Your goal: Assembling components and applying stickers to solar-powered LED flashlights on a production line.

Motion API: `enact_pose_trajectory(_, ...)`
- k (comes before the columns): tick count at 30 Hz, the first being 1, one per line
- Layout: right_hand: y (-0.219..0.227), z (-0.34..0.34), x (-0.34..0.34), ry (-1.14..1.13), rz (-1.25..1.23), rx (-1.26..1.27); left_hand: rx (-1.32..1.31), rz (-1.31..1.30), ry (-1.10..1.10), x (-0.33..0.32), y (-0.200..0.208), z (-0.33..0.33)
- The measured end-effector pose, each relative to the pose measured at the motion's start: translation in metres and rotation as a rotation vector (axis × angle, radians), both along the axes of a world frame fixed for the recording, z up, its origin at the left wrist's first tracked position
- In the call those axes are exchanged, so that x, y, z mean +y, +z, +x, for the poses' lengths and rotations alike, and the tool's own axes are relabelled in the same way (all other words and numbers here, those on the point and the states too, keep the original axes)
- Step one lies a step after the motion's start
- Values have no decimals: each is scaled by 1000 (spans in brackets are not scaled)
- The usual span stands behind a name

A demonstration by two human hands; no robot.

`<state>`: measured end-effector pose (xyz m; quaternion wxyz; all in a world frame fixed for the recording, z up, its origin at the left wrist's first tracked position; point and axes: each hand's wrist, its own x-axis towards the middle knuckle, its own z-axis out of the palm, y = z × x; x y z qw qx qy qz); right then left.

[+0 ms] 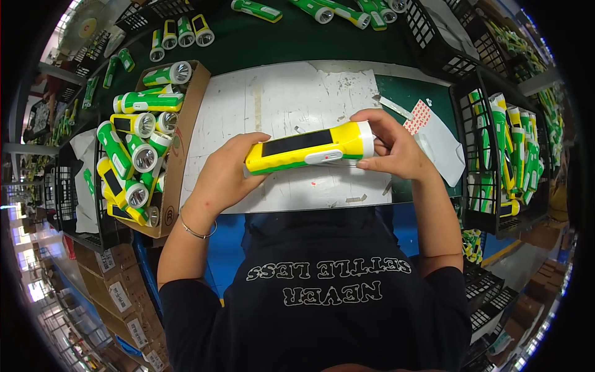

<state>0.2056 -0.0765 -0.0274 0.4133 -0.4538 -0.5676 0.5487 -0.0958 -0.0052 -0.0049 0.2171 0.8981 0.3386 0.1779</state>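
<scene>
A yellow and green flashlight (pixel 297 149) with a dark panel along its body and a white head lies crosswise between my two hands, above a white work board (pixel 248 93). My left hand (pixel 229 164) is closed round its narrow tail end. At the white head end, my right hand (pixel 396 149) grips the rim between thumb and fingers; some of those fingers are hidden behind the head. The switch plate on the flashlight's side faces me.
A cardboard box (pixel 193 111) heaped with flashlights stands at the left. On the right, a black crate (pixel 462 124) holds more of them. A sheet of red-patterned stickers (pixel 419 118) lies beside the board. Several flashlights (pixel 257 10) rest along the far side of the green table.
</scene>
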Motion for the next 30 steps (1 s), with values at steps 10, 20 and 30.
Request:
enact_pose_trajectory(10,-14,4,-5,-37,67,62,-123,-233,31,-8,16,-2)
enact_pose_trajectory(20,-1,-1,-19,-47,324,-6,-388,-399,5,-9,5,-10)
enact_pose_trajectory(30,-2,-7,-23,-68,392,-65,-384,-365,-31,-8,-4,-13)
